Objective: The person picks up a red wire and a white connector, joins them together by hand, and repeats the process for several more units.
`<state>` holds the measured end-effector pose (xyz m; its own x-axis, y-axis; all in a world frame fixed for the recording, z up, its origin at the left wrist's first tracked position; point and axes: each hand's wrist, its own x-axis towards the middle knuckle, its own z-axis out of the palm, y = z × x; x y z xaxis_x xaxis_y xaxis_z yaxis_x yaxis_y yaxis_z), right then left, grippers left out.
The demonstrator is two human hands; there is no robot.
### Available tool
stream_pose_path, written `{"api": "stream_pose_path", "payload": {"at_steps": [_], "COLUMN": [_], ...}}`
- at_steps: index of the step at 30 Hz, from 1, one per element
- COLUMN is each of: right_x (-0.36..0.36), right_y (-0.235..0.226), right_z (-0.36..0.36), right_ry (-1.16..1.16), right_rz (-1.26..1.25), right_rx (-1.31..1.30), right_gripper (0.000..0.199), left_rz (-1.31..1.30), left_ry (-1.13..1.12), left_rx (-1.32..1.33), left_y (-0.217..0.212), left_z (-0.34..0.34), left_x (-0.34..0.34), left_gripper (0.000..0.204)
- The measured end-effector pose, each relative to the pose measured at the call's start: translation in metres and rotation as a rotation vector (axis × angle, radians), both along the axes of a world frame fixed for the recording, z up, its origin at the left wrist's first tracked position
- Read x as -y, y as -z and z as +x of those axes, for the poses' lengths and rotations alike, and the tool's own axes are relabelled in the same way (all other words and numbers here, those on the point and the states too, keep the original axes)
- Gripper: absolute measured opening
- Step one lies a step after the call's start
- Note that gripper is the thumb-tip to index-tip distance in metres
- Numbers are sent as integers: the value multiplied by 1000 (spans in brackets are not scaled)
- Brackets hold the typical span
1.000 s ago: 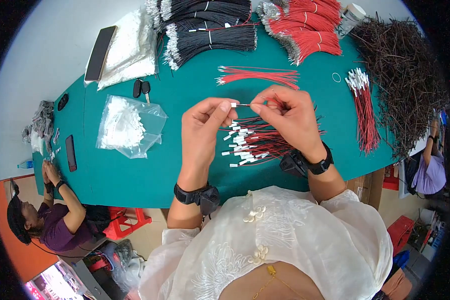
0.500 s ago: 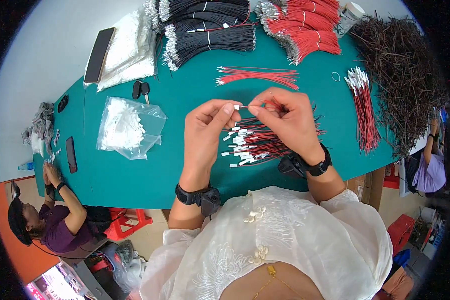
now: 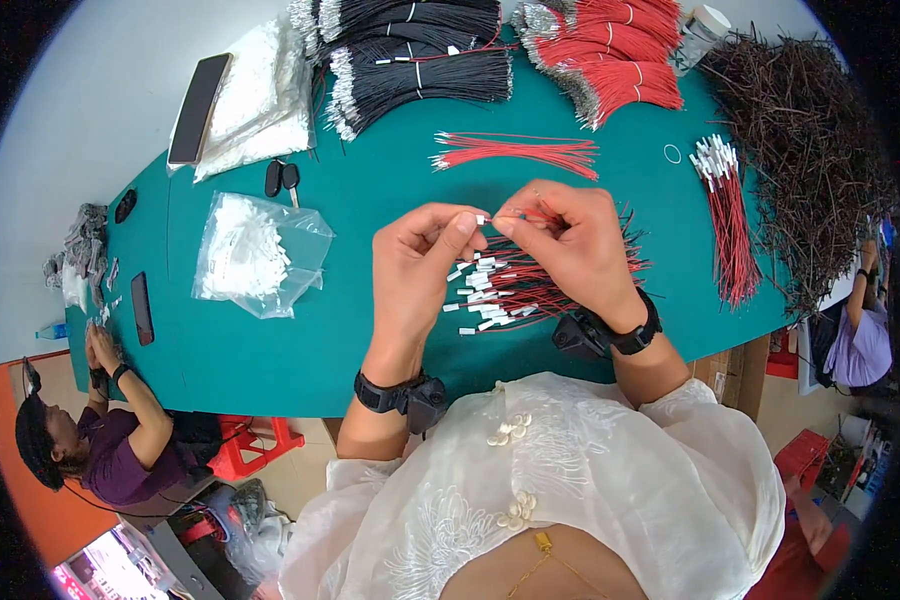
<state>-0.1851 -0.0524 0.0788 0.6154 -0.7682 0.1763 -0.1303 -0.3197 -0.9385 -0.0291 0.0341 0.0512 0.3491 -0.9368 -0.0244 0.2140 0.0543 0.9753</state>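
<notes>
My left hand [image 3: 415, 255] pinches a small white plastic connector [image 3: 482, 219] between thumb and forefinger. Close beside it, on the right, my right hand [image 3: 578, 240] is closed on thin red wires [image 3: 542, 212], its fingertips nearly meeting the connector. Whether a wire end sits inside the connector is too small to tell. Below the hands lies a pile of red and dark wires with white connectors [image 3: 490, 290], partly covered by my right hand. A loose bundle of red wires [image 3: 515, 153] rests just beyond my fingers.
A bag of white connectors [image 3: 245, 255] lies left, near keys [image 3: 283, 178] and phones. Black wire bundles [image 3: 420, 80] and red ones [image 3: 610, 60] line the far side. Finished-looking wires [image 3: 730, 225] and a dark tangled heap [image 3: 810, 160] are right. A co-worker [image 3: 110, 430] sits left.
Both hands have shifted very slightly, the connector moving a little right and down. The pinches stay closed. At the lower right edge, someone's arm has come into view.
</notes>
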Motion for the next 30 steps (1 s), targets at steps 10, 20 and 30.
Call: {"api": "stream_pose_path", "payload": {"at_steps": [10,20,30], "right_x": [1,5,19], "right_y": [4,5,-12], "right_z": [2,0,-11], "right_ry": [-22,-57,-118], "right_rz": [100,133,-118], "right_rx": [16,0,-81], "right_gripper": [7,8,12], "left_rz": [-12,-27,-48], "left_ry": [-39,-27,-56], "left_rx": [23,4,-91], "left_y": [-2,4,8], "left_z": [-6,-5,4], "left_x": [-2,0,-4], "left_gripper": [16,15,16]}}
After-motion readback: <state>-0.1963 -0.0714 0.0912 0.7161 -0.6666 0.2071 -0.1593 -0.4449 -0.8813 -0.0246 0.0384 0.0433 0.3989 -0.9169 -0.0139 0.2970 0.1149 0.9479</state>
